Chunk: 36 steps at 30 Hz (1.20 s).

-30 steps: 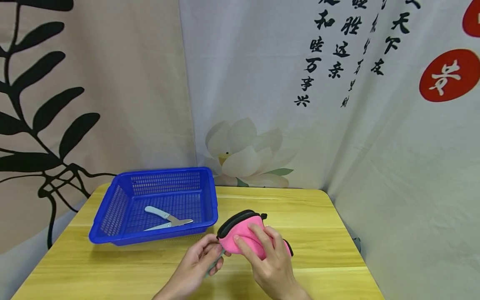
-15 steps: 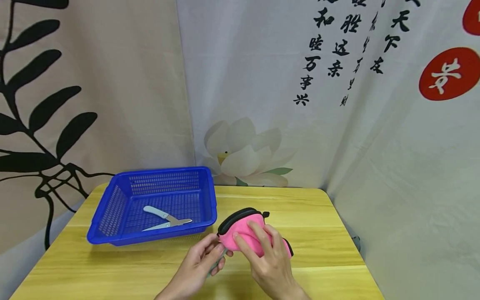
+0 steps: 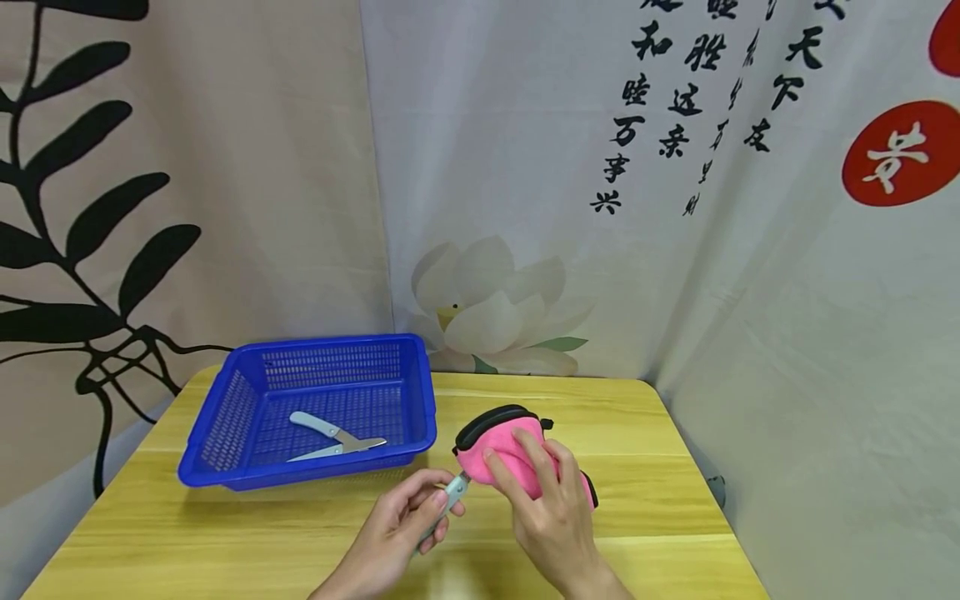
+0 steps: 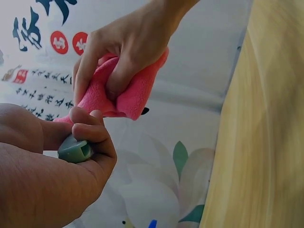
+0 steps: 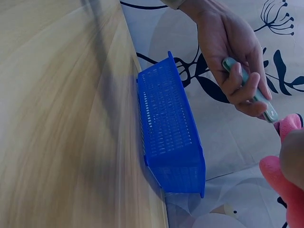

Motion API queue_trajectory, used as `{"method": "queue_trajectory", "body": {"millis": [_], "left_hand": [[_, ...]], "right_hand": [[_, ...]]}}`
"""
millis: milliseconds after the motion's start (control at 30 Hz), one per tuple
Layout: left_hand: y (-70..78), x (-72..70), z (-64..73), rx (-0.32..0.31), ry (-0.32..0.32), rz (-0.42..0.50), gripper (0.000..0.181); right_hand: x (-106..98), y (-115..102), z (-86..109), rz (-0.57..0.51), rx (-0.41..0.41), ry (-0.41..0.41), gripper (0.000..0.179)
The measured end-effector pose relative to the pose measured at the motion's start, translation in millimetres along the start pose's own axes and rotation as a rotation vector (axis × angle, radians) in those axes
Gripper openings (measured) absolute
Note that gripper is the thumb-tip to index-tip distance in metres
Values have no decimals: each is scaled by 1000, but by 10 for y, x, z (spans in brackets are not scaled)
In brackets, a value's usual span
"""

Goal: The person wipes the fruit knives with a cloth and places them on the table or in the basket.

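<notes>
In the head view my left hand (image 3: 401, 521) grips the pale green handle of a slim utensil (image 3: 454, 490). A short bit of metal shows where it meets a pink cloth (image 3: 501, 450) with thick black edging; whatever lies beyond is hidden. My right hand (image 3: 555, 521) pinches the bunched cloth from above, fingers and thumb pressed into it. From the left wrist, the butt of the green handle (image 4: 75, 149) pokes out of my curled fingers, and the cloth (image 4: 137, 92) looks fuzzy. The right wrist view shows the handle (image 5: 261, 99) lengthwise across my left palm.
A blue mesh basket (image 3: 303, 479) stands on the wooden table (image 3: 645, 467), behind and left of my hands. Inside it lie light-handled metal utensils (image 3: 313, 423), crossing each other. Printed curtains (image 3: 517, 167) hang close behind the table.
My right hand and the pink cloth have shifted up and to the right, away from my left hand. More of the green handle and a bit of metal now show. My left hand has barely moved.
</notes>
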<state>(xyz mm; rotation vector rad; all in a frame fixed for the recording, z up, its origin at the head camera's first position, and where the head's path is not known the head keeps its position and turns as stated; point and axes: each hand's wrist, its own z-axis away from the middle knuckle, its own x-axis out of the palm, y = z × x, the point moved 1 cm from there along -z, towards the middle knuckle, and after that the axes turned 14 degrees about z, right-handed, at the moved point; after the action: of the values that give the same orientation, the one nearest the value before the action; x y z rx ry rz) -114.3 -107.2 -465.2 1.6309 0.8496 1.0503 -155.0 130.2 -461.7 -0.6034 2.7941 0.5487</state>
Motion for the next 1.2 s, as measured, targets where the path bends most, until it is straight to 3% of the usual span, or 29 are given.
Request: {"method": "queue_trajectory", "body": {"millis": [567,900,1033,1200], "left_hand": [[1,-14,15,1,-17,29,33],[29,-3,15,-42,42,47,37],[9,-16,2,-47,52,45,38],[-15,-5,-4,-36,46,68,37]], "right_hand": [[57,192,31,30,107,-51,32],[35,254,41,55,209,-39,32],[3,219,-6,18,196,0,31],[-38,92,-88,-34,92,67,29]]}}
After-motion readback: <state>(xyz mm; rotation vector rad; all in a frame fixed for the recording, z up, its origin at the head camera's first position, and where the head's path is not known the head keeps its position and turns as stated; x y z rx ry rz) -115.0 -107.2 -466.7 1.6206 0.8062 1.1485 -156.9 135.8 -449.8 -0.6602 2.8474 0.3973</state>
